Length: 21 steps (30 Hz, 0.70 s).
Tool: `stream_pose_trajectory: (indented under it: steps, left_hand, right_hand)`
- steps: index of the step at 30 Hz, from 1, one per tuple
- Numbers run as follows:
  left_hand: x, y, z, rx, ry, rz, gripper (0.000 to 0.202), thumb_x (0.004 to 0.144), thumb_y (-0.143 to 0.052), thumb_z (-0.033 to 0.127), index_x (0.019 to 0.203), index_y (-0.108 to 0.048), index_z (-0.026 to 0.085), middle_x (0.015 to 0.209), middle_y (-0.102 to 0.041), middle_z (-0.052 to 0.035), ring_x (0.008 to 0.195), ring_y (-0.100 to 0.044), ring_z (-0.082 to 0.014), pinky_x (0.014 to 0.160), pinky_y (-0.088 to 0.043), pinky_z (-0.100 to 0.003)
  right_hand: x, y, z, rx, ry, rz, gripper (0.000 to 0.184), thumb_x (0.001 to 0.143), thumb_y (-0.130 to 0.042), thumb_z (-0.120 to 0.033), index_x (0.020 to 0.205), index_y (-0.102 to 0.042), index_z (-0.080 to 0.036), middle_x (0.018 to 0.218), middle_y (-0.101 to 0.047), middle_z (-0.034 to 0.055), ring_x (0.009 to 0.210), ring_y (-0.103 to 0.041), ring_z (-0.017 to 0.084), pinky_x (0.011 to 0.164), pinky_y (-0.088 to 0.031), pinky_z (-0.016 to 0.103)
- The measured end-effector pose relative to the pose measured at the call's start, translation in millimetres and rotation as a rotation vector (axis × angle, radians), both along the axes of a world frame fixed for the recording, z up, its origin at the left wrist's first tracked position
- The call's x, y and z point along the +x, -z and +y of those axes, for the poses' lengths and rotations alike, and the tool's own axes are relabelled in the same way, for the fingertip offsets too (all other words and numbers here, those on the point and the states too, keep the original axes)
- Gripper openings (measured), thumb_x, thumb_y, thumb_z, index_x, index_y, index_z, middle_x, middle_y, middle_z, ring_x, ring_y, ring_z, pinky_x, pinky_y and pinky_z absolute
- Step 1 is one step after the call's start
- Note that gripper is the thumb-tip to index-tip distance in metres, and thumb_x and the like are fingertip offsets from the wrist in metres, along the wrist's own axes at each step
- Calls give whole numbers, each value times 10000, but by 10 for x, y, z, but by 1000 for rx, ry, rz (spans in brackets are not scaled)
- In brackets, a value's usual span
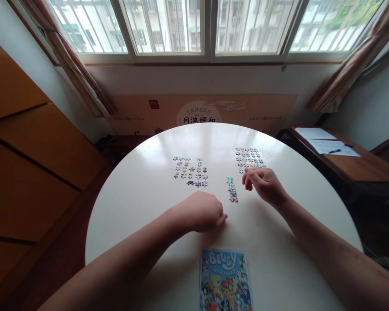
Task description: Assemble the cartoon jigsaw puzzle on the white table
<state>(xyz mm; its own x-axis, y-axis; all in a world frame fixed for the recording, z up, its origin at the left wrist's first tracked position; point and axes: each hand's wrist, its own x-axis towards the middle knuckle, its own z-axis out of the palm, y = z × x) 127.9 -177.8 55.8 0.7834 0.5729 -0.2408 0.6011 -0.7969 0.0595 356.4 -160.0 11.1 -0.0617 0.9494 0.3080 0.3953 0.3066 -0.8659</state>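
Observation:
My left hand (201, 211) rests on the round white table (149, 203) curled into a loose fist, knuckles up; nothing shows in it. My right hand (262, 183) hovers low with its fingers bent and pinched together, just right of a short joined strip of puzzle pieces (232, 189). Whether a piece sits in that pinch is hidden. Loose puzzle pieces (191, 171) lie spread at the left centre. A neater group of pieces (249, 158) lies just beyond my right hand.
A blue Bluey puzzle box or picture card (225, 280) lies at the table's near edge. A dark side table (340, 157) with papers and a pen stands at the right. Wooden cabinets (29, 164) line the left; windows and curtains are behind.

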Motion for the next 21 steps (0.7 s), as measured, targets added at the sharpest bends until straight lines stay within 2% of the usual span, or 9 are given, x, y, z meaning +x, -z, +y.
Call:
stream_pose_trajectory:
  steps: [4,7,10,13,15,21]
  left_hand:
    - [-193,-106,157,32,-133,-45,443,957,-448,327,606,-673,177,615,-661,-75,502,-518,-173,544,-393,-310]
    - [-340,-174,302,31,-265,32,432,946,-413,343,669,-695,171,694,-697,-89,546,-540,-171,563,-396,-299]
    - [-409,-195,408,-5,-363,124,425,936,-393,372,770,-729,171,837,-739,-111,677,-606,-201,610,-411,-298]
    - [-378,-171,454,-13,-380,147,461,948,-368,412,839,-748,174,910,-746,-121,763,-633,-234,671,-434,-316]
    - [-327,-137,464,-1,-365,146,489,964,-360,450,861,-753,178,912,-745,-122,792,-643,-248,710,-444,-327]
    - [-233,-37,482,12,-333,124,484,972,-408,495,758,-718,191,800,-710,-106,769,-641,-257,707,-436,-328]
  right_hand:
    - [20,-13,12,-8,2,3,562,974,-476,-371,445,-583,-215,536,-614,29,528,-556,155,603,-459,323]
    - [27,-28,19,19,3,15,527,931,-483,-317,421,-570,-218,494,-584,26,558,-576,160,625,-470,315]
    - [37,-54,13,-9,-20,70,428,821,-486,-239,401,-565,-213,488,-578,33,527,-552,147,537,-435,286]
    - [63,-90,1,-78,-26,150,347,726,-462,-204,399,-577,-203,482,-569,36,455,-481,119,433,-346,264]
    - [86,-112,0,-71,1,173,330,705,-453,-187,400,-576,-201,465,-550,33,440,-460,111,415,-314,259]
    - [115,-135,5,17,10,112,407,754,-448,-152,355,-474,-226,385,-425,15,465,-423,114,442,-280,265]
